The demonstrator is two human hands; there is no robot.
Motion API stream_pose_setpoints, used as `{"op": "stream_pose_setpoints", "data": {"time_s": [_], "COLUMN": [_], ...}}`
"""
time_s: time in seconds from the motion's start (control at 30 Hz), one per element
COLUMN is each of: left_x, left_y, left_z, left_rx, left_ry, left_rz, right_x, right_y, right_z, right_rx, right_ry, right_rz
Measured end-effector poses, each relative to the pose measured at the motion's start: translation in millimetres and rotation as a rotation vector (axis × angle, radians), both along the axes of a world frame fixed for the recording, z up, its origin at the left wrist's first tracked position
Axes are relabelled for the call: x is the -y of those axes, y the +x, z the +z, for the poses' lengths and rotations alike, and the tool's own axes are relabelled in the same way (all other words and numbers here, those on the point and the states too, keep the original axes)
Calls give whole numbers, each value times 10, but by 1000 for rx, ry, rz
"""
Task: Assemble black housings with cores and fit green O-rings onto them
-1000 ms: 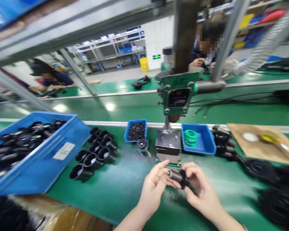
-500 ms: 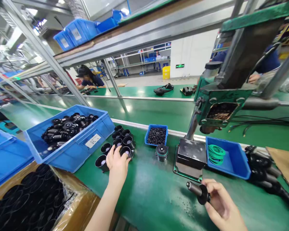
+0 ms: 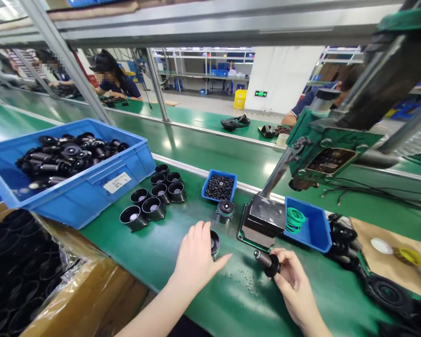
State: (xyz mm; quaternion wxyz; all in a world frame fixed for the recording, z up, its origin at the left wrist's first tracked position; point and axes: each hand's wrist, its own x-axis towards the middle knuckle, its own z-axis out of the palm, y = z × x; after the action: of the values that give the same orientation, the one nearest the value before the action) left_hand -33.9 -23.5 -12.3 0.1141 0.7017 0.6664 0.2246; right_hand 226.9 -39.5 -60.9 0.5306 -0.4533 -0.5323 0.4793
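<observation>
Moved: left hand has come away from the cluster of cups where it rested half a second ago, and now sits at mid-bench with one black cup taken along; right hand has shifted a little inward with its load.
Left hand, fingers: curled over the black cup from above, thumb stretched out to the right; the cup shows only at the fingertips, the rest is hidden behind the hand.
Right hand, fingers: closed on the disc end of a shaft piece, whose dark cylinder points up and left, away from the palm.
Gap between hands: the cup and the shaft piece are near each other but apart.
Just beyond the right fingertips: press block on a green base plate, under the green press head.
Just beyond the left fingertips: a single round black part standing on the belt; behind it a small blue tray of black rings.
Right of the press block: blue bin holding green rings.
Far left of the left hand: large blue crate of black parts, and a lined carton of stacked black pieces.
Far right of the right hand: finished black assemblies, touching a brown card sheet.
</observation>
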Motion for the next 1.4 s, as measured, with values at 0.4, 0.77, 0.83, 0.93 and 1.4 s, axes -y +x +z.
{"op": "stream_pose_setpoints", "data": {"time_s": [0.4,0.77,0.83,0.93,1.4], "left_x": [21,135,156,196,-143], "left_y": [-44,190,251,331,380], "left_z": [203,223,197,61,-307], "left_rx": [916,888,827,850,725], "left_ry": [-366,-340,-283,-187,-320], "left_rz": [-242,-213,-223,-232,-609], "right_x": [283,225,219,187,-187], "right_y": [-322,-508,-558,-580,-231], "right_z": [473,539,535,527,1275], "right_rx": [-359,-297,-247,-111,1320], "right_ry": [-227,-223,-205,-117,489], "right_rz": [213,175,168,117,512]}}
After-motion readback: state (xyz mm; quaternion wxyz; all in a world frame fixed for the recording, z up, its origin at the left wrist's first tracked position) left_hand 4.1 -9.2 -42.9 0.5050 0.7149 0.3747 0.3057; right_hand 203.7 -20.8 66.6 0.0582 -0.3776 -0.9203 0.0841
